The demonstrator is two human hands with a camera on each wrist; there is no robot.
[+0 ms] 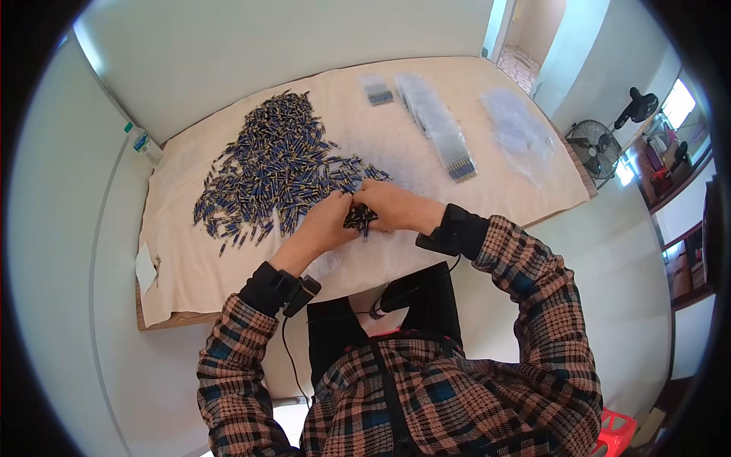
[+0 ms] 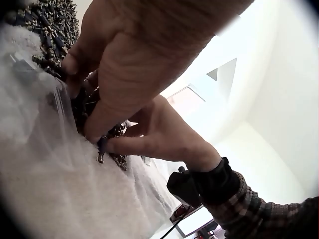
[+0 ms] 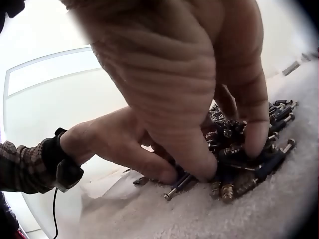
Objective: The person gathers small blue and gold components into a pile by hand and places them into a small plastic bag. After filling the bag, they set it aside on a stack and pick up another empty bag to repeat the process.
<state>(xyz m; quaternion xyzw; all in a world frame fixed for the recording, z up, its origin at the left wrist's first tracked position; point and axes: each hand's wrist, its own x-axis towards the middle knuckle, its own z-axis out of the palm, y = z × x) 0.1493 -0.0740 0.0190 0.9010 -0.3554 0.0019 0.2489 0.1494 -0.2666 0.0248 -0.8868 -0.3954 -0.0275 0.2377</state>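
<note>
At the near edge of a large pile of small blue-and-brass rod-shaped pieces, my two hands meet. The left hand and the right hand hold a dark cluster of these pieces between them. Seen from the right wrist, the right thumb and fingers are bent around several pieces just over the cloth, with the left hand close beside. In the left wrist view, the right hand pinches a blue piece. Palms and some fingertips are hidden.
Filled clear bags lie in an overlapping row, near a smaller bagged group. Loose clear plastic bags lie at the right. A pale cloth covers the table. A water bottle stands by the left edge.
</note>
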